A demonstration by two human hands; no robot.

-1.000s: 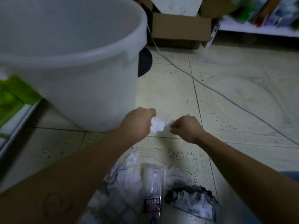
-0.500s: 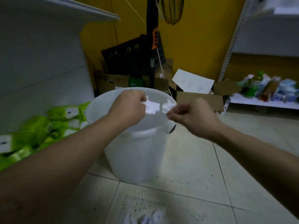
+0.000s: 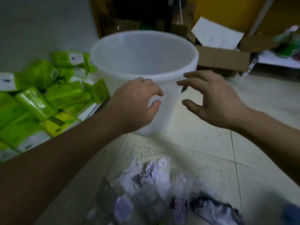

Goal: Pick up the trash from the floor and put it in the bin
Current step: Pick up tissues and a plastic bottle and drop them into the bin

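A white translucent plastic bin [image 3: 123,51] stands upright on the tiled floor ahead of me. My left hand [image 3: 136,101] hovers in front of its near wall, fingers curled apart, holding nothing. My right hand [image 3: 211,98] is beside it at the bin's right side, fingers spread and empty. A heap of trash [image 3: 155,181] lies on the floor close to me: crumpled white paper, clear plastic wrappers and a dark printed wrapper [image 3: 215,211]. The image is blurred by motion. The bin's inside bottom cannot be made out.
Green packets [image 3: 40,98] are stacked on a low shelf at the left. An open cardboard box [image 3: 222,59] with a white sheet sits behind the bin at the right. A white shelf [image 3: 276,60] runs along the far right. Bare floor tiles [image 3: 203,143] lie between bin and trash.
Both hands held white crumpled paper over the bin half a second ago; now they are empty, open and lower, in front of the bin. The view has tilted down toward the trash heap.
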